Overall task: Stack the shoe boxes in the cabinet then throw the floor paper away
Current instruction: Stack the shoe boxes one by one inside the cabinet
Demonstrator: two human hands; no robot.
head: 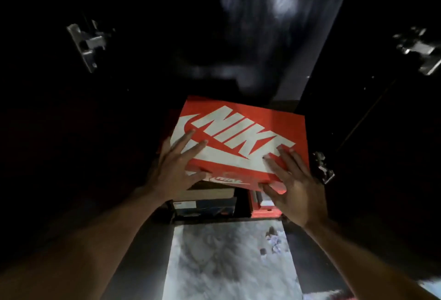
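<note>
Cabinet (143, 72) stands dark above pale marbled floor (226, 264).

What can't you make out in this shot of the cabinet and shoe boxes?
Head view: cabinet back, too dark and motion-blurred.
Lower boxes: mostly hidden under the orange box, left hand and right hand; labels unreadable.
Floor scraps: small, blurred.
Reddish thing, bottom right: cut off by the frame edge.

I have my left hand (175, 170) and right hand (294, 180) pressing flat on the orange cardboard shoe box (241, 137), atop stacked boxes (207, 201) inside the dark cabinet (71, 108)
</note>
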